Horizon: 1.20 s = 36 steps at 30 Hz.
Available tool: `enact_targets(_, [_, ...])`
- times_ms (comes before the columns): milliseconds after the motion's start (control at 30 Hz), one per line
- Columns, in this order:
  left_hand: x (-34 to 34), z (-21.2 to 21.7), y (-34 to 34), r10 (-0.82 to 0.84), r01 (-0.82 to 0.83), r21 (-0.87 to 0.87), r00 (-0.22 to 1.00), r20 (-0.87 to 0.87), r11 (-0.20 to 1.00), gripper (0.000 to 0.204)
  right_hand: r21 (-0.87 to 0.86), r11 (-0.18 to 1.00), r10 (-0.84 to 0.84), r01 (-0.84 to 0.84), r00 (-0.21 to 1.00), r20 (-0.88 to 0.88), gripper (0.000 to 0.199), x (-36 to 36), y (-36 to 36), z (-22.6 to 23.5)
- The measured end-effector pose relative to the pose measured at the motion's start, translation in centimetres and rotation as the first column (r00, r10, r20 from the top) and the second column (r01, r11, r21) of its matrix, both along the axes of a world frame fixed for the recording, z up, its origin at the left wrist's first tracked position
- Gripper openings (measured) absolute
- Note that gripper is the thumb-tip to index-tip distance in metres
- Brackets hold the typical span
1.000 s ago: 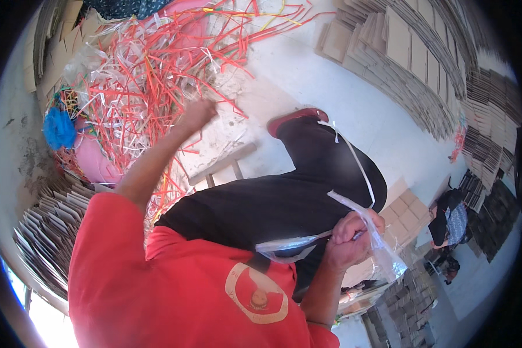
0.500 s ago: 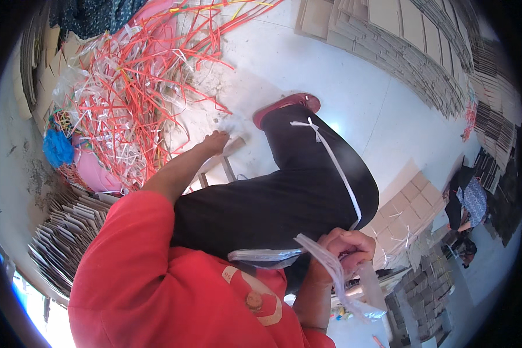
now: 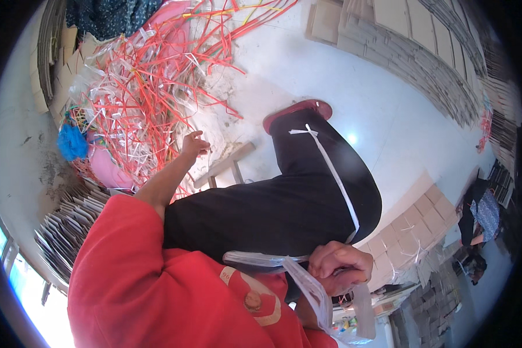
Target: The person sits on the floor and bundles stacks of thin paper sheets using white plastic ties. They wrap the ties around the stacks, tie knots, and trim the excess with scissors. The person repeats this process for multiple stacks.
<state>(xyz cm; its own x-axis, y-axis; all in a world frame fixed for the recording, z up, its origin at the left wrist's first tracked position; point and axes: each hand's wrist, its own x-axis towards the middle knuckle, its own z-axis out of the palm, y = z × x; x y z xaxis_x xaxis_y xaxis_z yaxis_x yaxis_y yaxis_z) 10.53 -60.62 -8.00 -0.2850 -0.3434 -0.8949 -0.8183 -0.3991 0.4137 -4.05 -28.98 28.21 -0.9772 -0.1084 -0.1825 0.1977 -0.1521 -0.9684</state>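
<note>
My left hand (image 3: 195,145) is raised over the floor beside a heap of tangled red and white straps (image 3: 139,87). Its fingers are apart and nothing is in them. Near my right thigh, my right hand (image 3: 341,268) is closed on a clear plastic strip (image 3: 313,290), whose loose ends droop below the fingers. More folded clear plastic (image 3: 261,259) lies across my lap. A narrow white strap (image 3: 336,174), knotted at its far end, runs along my black trouser leg (image 3: 307,191).
A small wooden stool (image 3: 229,165) stands just past my left hand. Stacked flat cardboard (image 3: 412,52) fills the far right, with tied cardboard bundles (image 3: 409,232) nearer. More cardboard sheets (image 3: 69,226) stand at the left wall. Another person (image 3: 481,214) bends at the right edge.
My left hand has drawn back to the left from above the stool, and its fingers have spread. My right hand has shifted slightly lower, still gripping the plastic strip.
</note>
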Motion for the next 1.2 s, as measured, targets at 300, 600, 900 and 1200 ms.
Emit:
enact_targets(300, [7.1, 5.5, -22.1, 0.238, -0.405, -0.424, 0.888, -0.395, 0.810, 0.025, -0.109, 0.994, 0.001, -0.001, 1.000, 0.003, 0.040, -0.4, 3.2, -1.9])
enact_targets(600, [-23.9, 32.5, -21.5, -0.257, -0.257, -0.469, 0.574, -0.778, 0.845, 0.028, -0.241, 0.943, -0.197, 0.229, 0.969, 0.149, 0.036, -0.2, 1.5, -1.0])
enact_targets(900, [-14.5, 17.6, -19.4, -0.125, -0.157, -0.444, 0.831, -0.542, 0.882, 0.034, -0.119, 0.948, -0.287, 0.297, 0.954, 0.090, 0.043, 1.5, 1.1, -0.3])
enact_targets(1200, [-0.3, -1.0, -5.3, -0.525, 0.524, -0.036, 0.844, -0.110, 0.851, 0.061, -0.115, 0.965, -0.224, 0.237, 0.968, 0.115, 0.043, 1.6, -0.5, -0.3])
